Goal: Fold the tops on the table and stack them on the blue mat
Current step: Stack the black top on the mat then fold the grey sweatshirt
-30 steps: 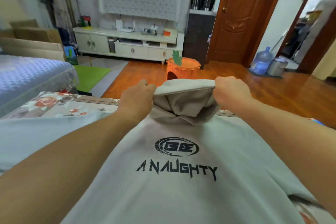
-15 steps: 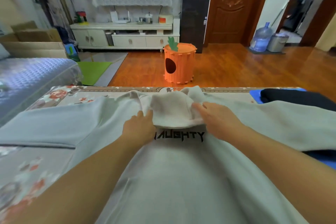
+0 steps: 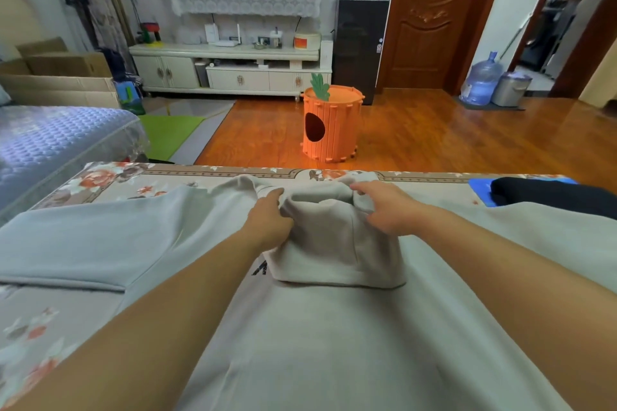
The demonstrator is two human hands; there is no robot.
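Your left hand (image 3: 268, 220) and right hand (image 3: 387, 207) rest open-fingered on the hood (image 3: 334, 243) — folded nearward over the top (image 3: 334, 344); gripping unclear.

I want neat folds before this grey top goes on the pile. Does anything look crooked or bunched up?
Yes. The grey hooded top lies spread on the floral tablecloth, but its hood is folded down over the chest print, rumpled at the collar where the left hand and right hand are. The left sleeve lies unfolded.
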